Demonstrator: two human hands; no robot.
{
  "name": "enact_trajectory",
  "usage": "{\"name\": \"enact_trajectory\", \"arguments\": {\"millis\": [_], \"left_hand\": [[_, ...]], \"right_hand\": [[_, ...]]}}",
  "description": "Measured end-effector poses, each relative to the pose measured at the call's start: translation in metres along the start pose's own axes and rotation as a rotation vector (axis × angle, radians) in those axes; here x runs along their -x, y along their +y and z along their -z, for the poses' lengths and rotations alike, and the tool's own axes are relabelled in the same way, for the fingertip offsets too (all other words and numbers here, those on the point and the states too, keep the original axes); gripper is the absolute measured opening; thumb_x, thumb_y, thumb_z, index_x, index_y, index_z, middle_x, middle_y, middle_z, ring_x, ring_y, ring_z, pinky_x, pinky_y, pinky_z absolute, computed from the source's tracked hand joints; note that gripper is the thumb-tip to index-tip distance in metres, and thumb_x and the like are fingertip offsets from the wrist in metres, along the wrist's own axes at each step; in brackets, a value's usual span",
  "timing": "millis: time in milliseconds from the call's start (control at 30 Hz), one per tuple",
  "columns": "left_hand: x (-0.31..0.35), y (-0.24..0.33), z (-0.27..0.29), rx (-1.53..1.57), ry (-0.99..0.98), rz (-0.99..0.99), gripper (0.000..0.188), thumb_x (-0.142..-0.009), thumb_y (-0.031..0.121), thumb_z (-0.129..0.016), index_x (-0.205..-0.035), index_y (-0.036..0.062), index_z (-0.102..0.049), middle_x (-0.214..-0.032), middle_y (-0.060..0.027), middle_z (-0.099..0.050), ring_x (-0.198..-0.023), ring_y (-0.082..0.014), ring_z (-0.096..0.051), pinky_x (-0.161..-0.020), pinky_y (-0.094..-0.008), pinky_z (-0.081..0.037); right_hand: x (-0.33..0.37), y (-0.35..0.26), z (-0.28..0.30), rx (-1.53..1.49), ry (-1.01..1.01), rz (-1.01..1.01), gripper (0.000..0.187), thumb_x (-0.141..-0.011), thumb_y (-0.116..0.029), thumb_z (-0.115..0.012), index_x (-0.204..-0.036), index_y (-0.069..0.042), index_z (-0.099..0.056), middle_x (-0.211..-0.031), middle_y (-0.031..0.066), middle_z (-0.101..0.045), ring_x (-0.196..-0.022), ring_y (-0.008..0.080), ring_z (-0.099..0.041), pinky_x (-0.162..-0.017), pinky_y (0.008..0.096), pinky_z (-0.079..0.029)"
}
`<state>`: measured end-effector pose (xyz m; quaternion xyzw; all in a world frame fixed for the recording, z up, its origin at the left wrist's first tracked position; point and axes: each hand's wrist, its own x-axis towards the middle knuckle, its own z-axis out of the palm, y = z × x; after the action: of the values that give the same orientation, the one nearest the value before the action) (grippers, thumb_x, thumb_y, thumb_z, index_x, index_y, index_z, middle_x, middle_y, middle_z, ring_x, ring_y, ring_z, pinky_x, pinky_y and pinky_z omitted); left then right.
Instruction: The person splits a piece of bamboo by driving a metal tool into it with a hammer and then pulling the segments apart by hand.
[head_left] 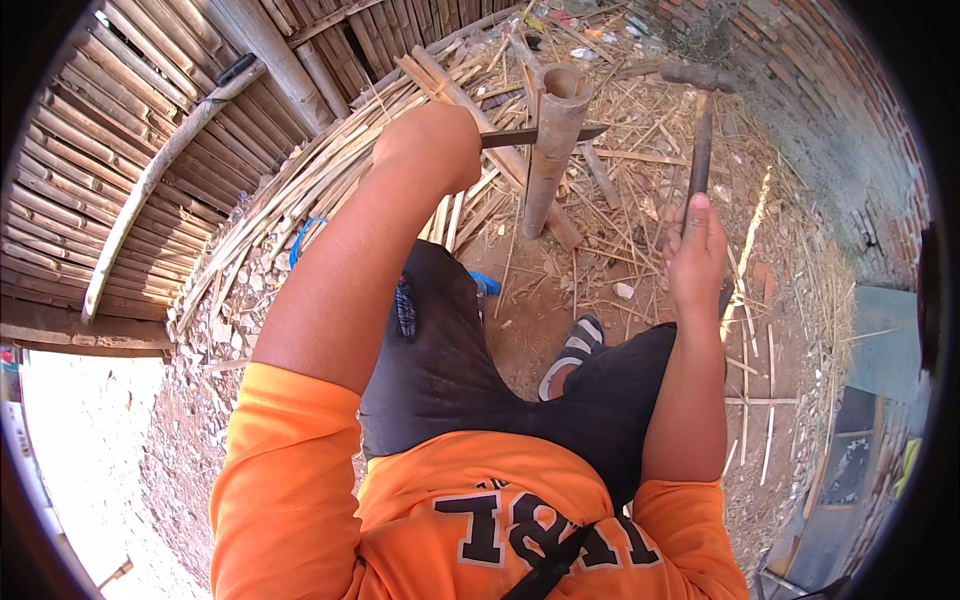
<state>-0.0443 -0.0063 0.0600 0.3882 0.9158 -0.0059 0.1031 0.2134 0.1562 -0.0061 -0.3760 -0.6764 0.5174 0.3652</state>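
Note:
My left hand (428,145) is closed in a fist around the handle of a long dark knife (508,138). The blade crosses an upright bamboo pole (555,150) a little below its open top, and the tip sticks out past the pole's right side. It appears to sit in a split in the bamboo, though the middle of the blade is hidden. My right hand (695,250) grips the handle of a hammer (703,140). Its dark head is up to the right of the pole, apart from it.
Split bamboo strips (290,215) lie heaped at the left and back. Wood pieces and shavings cover the ground around the pole. A bamboo-slat wall (110,190) stands left, a brick wall (830,110) right. My sandaled foot (573,355) rests close to the pole's base.

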Motion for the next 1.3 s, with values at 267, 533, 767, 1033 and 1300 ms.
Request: {"name": "enact_trajectory", "arguments": {"millis": [267,533,767,1033,1300], "left_hand": [[-0.004,0.012,0.007,-0.021,-0.013,-0.010,0.028,-0.085,0.013,-0.062,-0.108,0.0027,-0.075,-0.108,-0.0177,-0.073,-0.101,-0.0342,-0.071,-0.085,-0.0452,-0.058],[0.000,0.016,0.006,-0.010,-0.007,-0.011,0.028,-0.083,0.011,-0.061,-0.106,0.0031,-0.076,-0.107,-0.0180,-0.074,-0.100,-0.0343,-0.072,-0.086,-0.0448,-0.058],[-0.015,0.013,0.022,0.018,-0.153,-0.129,0.030,-0.082,0.019,-0.069,-0.103,-0.0003,-0.075,-0.105,-0.0213,-0.073,-0.100,-0.0353,-0.071,-0.082,-0.0443,-0.057],[0.008,0.019,0.010,-0.087,0.069,-0.122,0.051,-0.084,0.048,-0.077,-0.103,0.0011,-0.074,-0.100,-0.0157,-0.075,-0.095,-0.0334,-0.072,-0.081,-0.0439,-0.058],[0.005,0.021,0.014,-0.004,0.034,-0.181,0.059,-0.088,0.053,-0.071,-0.111,-0.0013,-0.071,-0.102,-0.0212,-0.074,-0.097,-0.0363,-0.072,-0.084,-0.0454,-0.058]], "right_hand": [[-0.003,0.078,-0.019,0.394,-0.006,0.133,0.045,-0.110,-0.045,-0.040,-0.086,-0.008,-0.049,-0.063,-0.0034,-0.041,-0.052,0.0050,-0.038,-0.047,0.0235,-0.032],[-0.005,0.067,-0.011,0.364,0.010,0.145,0.050,-0.109,-0.046,-0.043,-0.087,-0.004,-0.057,-0.067,0.0002,-0.053,-0.058,0.0117,-0.052,-0.055,0.0302,-0.042],[0.000,0.064,-0.015,0.053,-0.010,-0.117,0.047,-0.108,-0.045,-0.048,-0.084,-0.005,-0.057,-0.066,-0.0016,-0.051,-0.058,0.0098,-0.049,-0.055,0.0278,-0.039],[0.015,0.035,0.014,-0.180,0.087,-0.012,0.042,-0.108,-0.043,-0.047,-0.088,-0.007,-0.052,-0.063,-0.0053,-0.040,-0.052,0.0037,-0.036,-0.046,0.0228,-0.029],[0.048,-0.047,0.026,-0.164,-0.036,0.178,0.040,-0.110,-0.041,-0.045,-0.091,-0.006,-0.052,-0.062,-0.0061,-0.039,-0.051,0.0022,-0.035,-0.045,0.0210,-0.029]]}}
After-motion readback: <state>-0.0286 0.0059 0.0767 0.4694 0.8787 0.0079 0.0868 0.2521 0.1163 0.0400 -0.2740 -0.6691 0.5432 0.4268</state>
